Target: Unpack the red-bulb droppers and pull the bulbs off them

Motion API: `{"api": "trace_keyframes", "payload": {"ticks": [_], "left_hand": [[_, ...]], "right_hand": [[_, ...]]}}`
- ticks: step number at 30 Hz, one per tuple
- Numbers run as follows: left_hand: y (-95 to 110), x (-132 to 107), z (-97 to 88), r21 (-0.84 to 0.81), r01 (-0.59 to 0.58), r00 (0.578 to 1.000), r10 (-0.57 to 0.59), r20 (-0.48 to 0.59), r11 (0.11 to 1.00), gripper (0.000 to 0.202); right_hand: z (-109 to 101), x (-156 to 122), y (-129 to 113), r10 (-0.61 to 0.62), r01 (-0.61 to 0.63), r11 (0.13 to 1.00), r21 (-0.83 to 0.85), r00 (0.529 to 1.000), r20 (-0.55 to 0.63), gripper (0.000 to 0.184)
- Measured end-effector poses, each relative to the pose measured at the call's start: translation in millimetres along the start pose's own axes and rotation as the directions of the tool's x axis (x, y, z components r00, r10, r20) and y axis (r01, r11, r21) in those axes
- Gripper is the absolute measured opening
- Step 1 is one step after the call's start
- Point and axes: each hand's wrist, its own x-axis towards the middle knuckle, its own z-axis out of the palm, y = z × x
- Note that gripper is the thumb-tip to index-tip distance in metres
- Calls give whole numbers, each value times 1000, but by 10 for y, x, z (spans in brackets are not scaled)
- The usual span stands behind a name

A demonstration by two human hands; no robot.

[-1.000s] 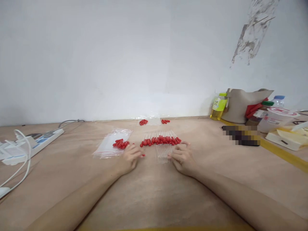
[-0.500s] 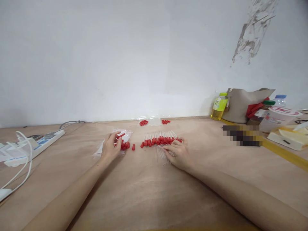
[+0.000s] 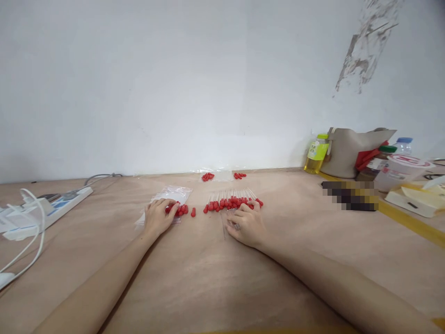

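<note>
I can read no text: the characters on the label [image 3: 316,151] of the lime-capped bottle [image 3: 312,165] and the red print on the plastic tub's lid [image 3: 410,161] are too small.

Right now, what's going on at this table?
A person is working at the table with both bare hands. The left hand is at a small pile of red pieces by some plastic bags; whether it grips one is hidden. The right hand is at the near side of a row of red-tipped sticks. One single red piece lies between pile and row.
</note>
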Motion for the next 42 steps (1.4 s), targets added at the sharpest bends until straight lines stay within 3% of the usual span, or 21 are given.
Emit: {"api": "trace_keyframes", "payload": {"ticks": [3,6,8,10,12,15,22,25,29,36,39,42], "left_hand": [[19,-8,-21,21,-22,998,23,-55,1000,25],[197,-67,-80,-5,-173,975,170,-142,985,22],[394,-138,-117,-122,-337,941,332,-60,934,19],[587,-217,-129,-249,-420,895,443,42,873,15],[721,-284,-112,-324,-417,874,473,113,849,13],[793,-337,-58,-389,-351,877,445,180,851,13],[945,-349,20,-520,-352,841,507,188,778,17],[1012,-314,30,-428,-354,879,451,151,832,13],[979,-187,86,-160,-208,974,219,52,965,10],[908,-49,218,-45,-146,975,152,160,988,12],[890,-40,182,-62,-97,992,102,79,993,13],[848,-70,104,-208,-59,998,52,-42,976,13]], "right_hand": [[-12,4,-53,23,-23,1000,-2,998,55,23],[-14,16,-108,29,-28,1000,-4,996,86,33],[-20,24,-137,34,-35,999,9,995,93,37],[-40,30,-151,48,-50,998,26,995,88,39],[-75,35,-141,74,-77,996,36,995,70,38],[-152,32,-58,134,-135,990,30,990,32,31],[-275,-137,284,261,-261,965,-6,964,43,23],[-277,-219,346,306,-307,952,11,951,38,23],[-274,-245,344,344,-345,938,44,939,27,24],[-246,-246,377,414,-416,907,69,909,44,26],[-246,-254,391,431,-434,898,75,901,45,29],[-249,-257,391,419,-419,903,96,908,22,29]]}}
